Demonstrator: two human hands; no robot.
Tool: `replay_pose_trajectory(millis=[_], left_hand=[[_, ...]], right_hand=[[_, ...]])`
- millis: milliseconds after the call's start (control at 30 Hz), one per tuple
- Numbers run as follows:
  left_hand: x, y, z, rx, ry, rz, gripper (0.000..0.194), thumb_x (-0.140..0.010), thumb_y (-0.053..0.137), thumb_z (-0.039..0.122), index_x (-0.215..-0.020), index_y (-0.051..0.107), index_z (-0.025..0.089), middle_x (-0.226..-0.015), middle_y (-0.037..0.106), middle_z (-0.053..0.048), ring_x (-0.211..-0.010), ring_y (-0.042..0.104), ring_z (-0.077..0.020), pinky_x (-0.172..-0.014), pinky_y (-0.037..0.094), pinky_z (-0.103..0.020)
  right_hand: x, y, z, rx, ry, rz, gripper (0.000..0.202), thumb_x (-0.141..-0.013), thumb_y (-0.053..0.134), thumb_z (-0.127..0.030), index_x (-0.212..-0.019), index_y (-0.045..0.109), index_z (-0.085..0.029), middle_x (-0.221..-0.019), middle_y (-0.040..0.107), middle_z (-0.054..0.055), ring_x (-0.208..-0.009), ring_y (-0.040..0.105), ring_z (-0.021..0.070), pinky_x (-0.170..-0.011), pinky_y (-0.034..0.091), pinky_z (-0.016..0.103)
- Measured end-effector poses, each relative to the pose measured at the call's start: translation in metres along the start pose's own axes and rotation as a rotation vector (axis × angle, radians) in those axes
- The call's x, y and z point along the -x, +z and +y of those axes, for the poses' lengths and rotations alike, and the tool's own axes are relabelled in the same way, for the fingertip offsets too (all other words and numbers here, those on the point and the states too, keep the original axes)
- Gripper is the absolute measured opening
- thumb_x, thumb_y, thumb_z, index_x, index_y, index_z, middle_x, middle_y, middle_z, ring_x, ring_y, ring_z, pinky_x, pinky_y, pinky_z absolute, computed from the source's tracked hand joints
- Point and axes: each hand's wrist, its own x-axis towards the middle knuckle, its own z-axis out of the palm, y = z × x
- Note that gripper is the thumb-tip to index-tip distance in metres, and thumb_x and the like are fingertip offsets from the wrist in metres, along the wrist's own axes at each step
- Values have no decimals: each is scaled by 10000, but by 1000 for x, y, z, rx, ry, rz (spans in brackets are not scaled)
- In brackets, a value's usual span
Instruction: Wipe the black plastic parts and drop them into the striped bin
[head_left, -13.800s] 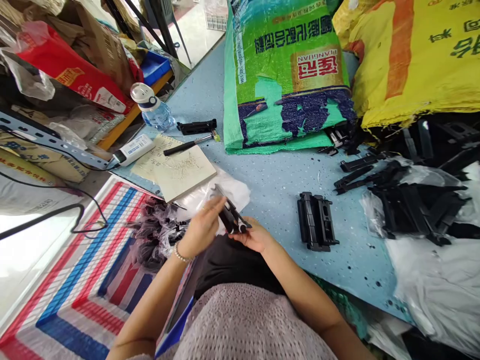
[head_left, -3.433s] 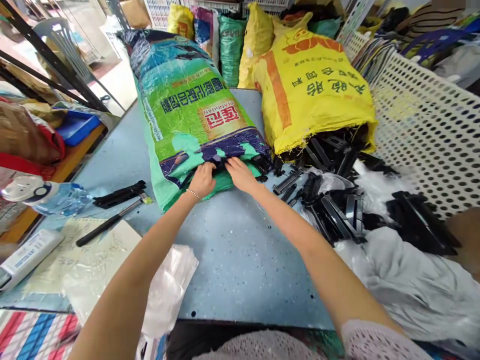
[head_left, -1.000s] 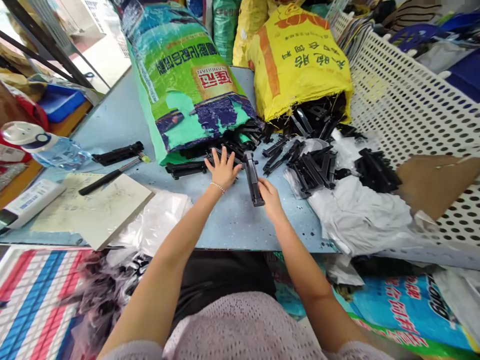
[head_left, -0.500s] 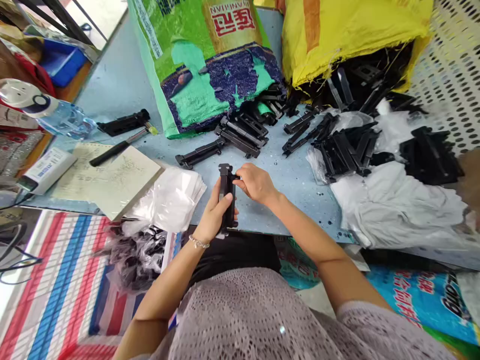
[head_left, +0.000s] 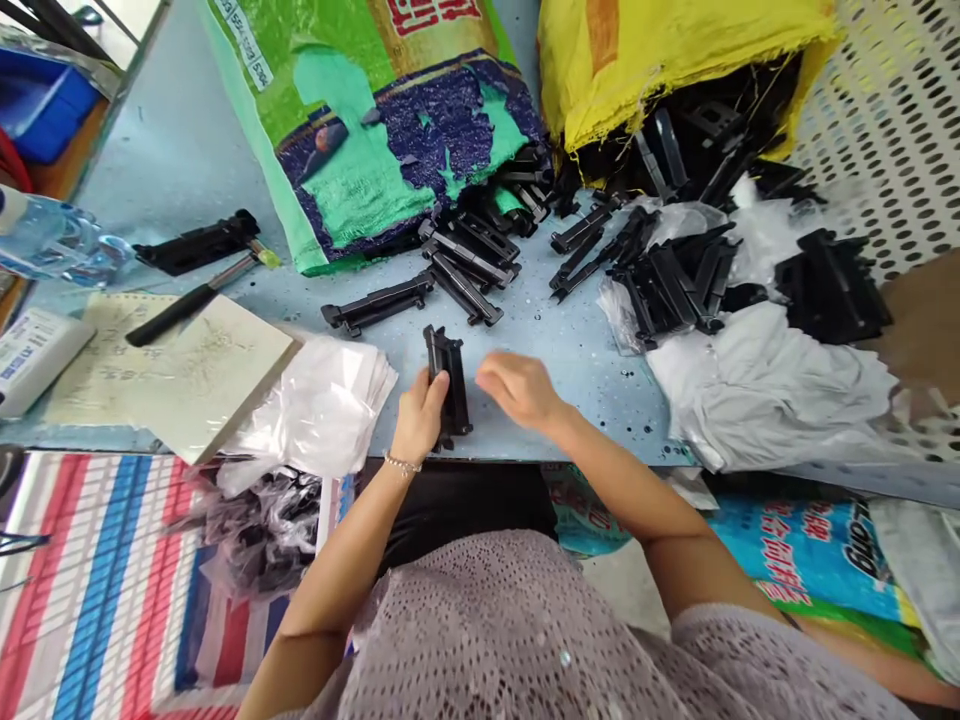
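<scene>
Head view: blue table [head_left: 540, 330] is laid with sacks [head_left: 367, 150]; black part [head_left: 454, 385] is clamped by left hand [head_left: 418, 418], right hand [head_left: 525, 392] curled, fingers together.

The top [head_left: 480, 620] is mauve-grey openwork knit, the legwear [head_left: 465, 500] black, the beaded bracelet [head_left: 403, 464] pale

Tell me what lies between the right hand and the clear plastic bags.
The left hand, gripping an elongated black part; the head view shows this.
</scene>
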Motion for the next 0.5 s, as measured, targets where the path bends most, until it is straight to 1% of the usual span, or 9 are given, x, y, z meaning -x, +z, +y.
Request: replay_pose_trajectory(millis=[67, 133, 167, 233, 300, 367, 400, 467, 500], left_hand=[[10, 12, -5, -232, 33, -12, 354, -951, 571, 495, -735, 545, 215, -536, 490, 26, -530, 498, -159, -570, 324, -274], [18, 25, -9, -367, 72, -30, 347, -932, 602, 488, -712, 542, 226, -484, 409, 37, -494, 501, -178, -568, 287, -290], [20, 29, -10, -395, 92, -36, 358, -911, 632, 502, -698, 547, 228, -472, 392, 37, -493, 515, -190, -570, 285, -295], [16, 32, -10, -396, 125, -59, 399, -888, 652, 555, -679, 571, 225, -465, 411, 25, -500, 538, -197, -570, 305, -299], [1, 27, -7, -213, 122, -90, 421, -904, 604, 616, -781, 645, 216, -536, 537, -1, -540, 570, -183, -580, 371, -294], [-19, 19, 3, 186, 101, -79, 503, -897, 558, 692, -1016, 673, 217, -756, 682, -36, -669, 638, -170, -645, 466, -293], [-29, 16, 10, 418, 83, -64, 569, -881, 549, 729, -1112, 652, 218, -878, 711, -52, -748, 663, -167, -687, 501, -294], [-43, 9, 25, 750, 32, -35, 623, -839, 586, 754, -1131, 629, 205, -974, 706, -67, -818, 676, -163, -722, 532, -288], [-47, 6, 31, 823, 11, -27, 580, -828, 633, 720, -1078, 631, 197, -947, 695, -57, -785, 667, -150, -701, 533, -275]], right_hand=[[-29, -1, 19, 153, 185, 72, 336, -1076, 369, -417, -1039, 611, -187, -1011, 658, 117, -944, 595, 244, -798, 453, 346], [-62, 1, 40, 288, 334, 58, 305, -1041, 452, -389, -1158, 598, -148, -1165, 620, 187, -1080, 570, 320, -848, 466, 405], [-76, 2, 48, 302, 390, 20, 290, -1026, 473, -356, -1169, 596, -136, -1202, 602, 202, -1101, 567, 336, -846, 471, 416], [-94, 2, 58, 193, 474, -40, 217, -1010, 469, -297, -1072, 613, -146, -1172, 605, 182, -1054, 593, 311, -801, 483, 389], [-94, -1, 56, -99, 537, -52, 216, -1013, 448, -322, -942, 595, -181, -1024, 624, 117, -903, 621, 245, -696, 477, 330], [-78, -5, 43, -491, 598, -79, 284, -1017, 436, -431, -890, 557, -209, -838, 599, 46, -716, 600, 188, -564, 428, 282], [-66, -7, 33, -670, 624, -118, 330, -1010, 437, -501, -883, 547, -216, -772, 579, 21, -641, 576, 171, -516, 398, 271], [-45, -10, 13, -874, 624, -236, 440, -987, 440, -619, -855, 553, -215, -714, 570, 6, -581, 552, 156, -496, 396, 273], [-38, -11, 4, -871, 595, -269, 489, -986, 423, -651, -830, 566, -211, -707, 576, 10, -588, 555, 156, -521, 419, 283]])
